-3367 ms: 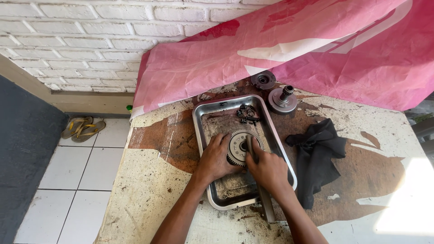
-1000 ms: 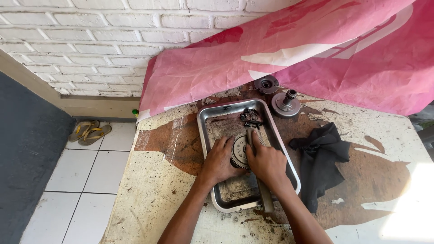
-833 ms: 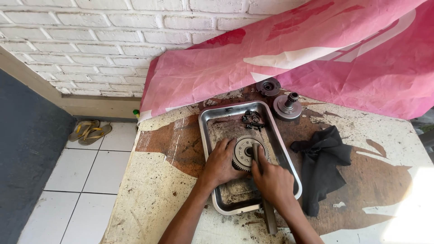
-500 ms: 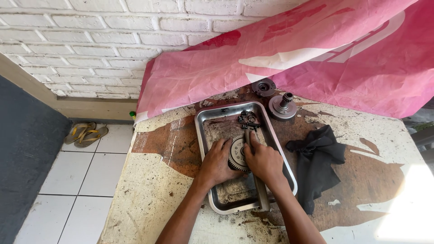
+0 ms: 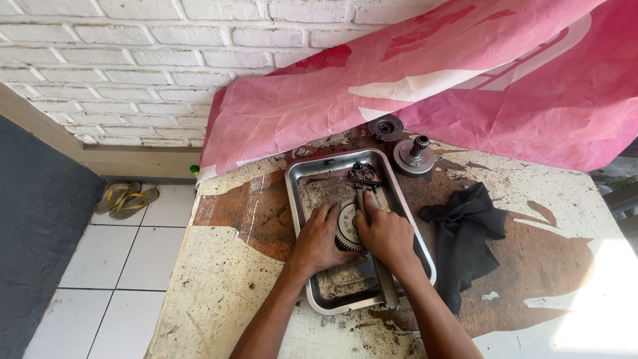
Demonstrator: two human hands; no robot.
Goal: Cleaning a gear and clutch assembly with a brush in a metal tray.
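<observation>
A round toothed metal part (image 5: 347, 223) lies in a greasy steel tray (image 5: 302, 199) on a stained worktable. My left hand (image 5: 319, 240) grips the part's left side. My right hand (image 5: 384, 234) presses on its right side and is closed round a long dark tool (image 5: 385, 286) that runs down over the tray's near rim. A small cluster of dark metal pieces (image 5: 363, 175) sits at the tray's far end.
Two round metal parts (image 5: 385, 127) (image 5: 414, 156) stand behind the tray under a pink cloth (image 5: 432, 80). A black rag (image 5: 465, 233) lies to the right. White brick wall behind; sandals (image 5: 126, 198) on the tiled floor to the left.
My right hand has slid back and forth over the toothed part, now up near its top. My left hand has kept hold of the part. The view shifted slightly.
</observation>
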